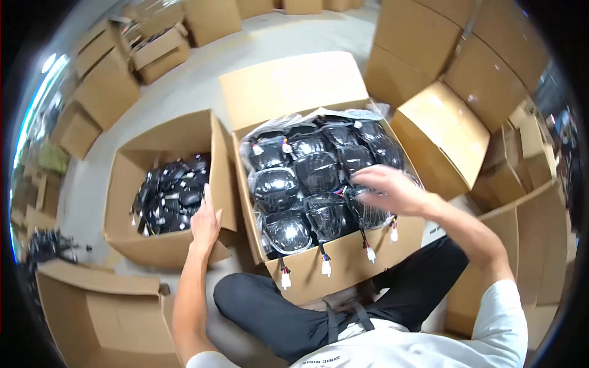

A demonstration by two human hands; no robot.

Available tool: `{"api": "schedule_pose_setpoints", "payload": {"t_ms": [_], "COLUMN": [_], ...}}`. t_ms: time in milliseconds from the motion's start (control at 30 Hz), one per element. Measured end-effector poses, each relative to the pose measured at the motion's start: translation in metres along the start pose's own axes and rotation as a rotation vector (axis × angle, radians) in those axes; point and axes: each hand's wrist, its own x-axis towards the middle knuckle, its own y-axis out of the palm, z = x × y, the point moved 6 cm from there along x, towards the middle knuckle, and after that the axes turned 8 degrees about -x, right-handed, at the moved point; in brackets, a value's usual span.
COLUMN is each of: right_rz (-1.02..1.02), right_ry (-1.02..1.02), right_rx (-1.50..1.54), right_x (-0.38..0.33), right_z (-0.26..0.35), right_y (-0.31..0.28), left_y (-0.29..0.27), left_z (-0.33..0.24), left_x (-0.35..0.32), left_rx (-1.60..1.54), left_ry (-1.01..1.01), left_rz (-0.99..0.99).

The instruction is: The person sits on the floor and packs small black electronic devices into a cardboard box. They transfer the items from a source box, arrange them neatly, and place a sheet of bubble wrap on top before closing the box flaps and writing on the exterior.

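Note:
In front of me stands an open cardboard box (331, 270), packed with rows of glossy black domed units (316, 173) in clear plastic. Several wire leads with white connectors (326, 268) hang over its near wall. Above the units on the right side is my right hand (392, 191), slightly blurred, its fingers stretched out and holding nothing I can see; whether it touches them I cannot tell. My left hand (206, 222) lies with extended fingers at the near right corner of a second box (147, 254). Inside that one is a heap of small black parts (175, 195) with white bits.
A tall box with a raised flap (443, 132) stands just right of the packed box. Another open carton (104, 288) sits at the lower left, and a large one (521, 245) at the right. Stacked cartons (211, 21) line the far floor (264, 46). My legs (276, 313) flank the near wall.

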Motion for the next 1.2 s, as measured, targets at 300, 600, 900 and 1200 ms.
{"api": "schedule_pose_setpoints", "payload": {"t_ms": [300, 600, 900, 1200], "right_rz": [0.803, 1.356, 0.522, -0.1], "right_ry": [-0.521, -0.647, -0.945, -1.187], "right_rx": [-0.286, -0.591, -0.076, 0.385], "right_x": [0.203, 0.179, 0.246, 0.246], "right_z": [0.197, 0.187, 0.264, 0.293], "right_y": [0.265, 0.44, 0.362, 0.166], "left_y": [-0.027, -0.051, -0.084, -0.193], "left_z": [0.068, 0.123, 0.231, 0.323], "left_x": [0.044, 0.093, 0.133, 0.133], "left_rx": [0.05, -0.116, -0.132, -0.26], "left_ry": [-0.066, -0.053, -0.185, -0.221], "left_rz": [-0.187, -0.135, -0.12, -0.21]}}
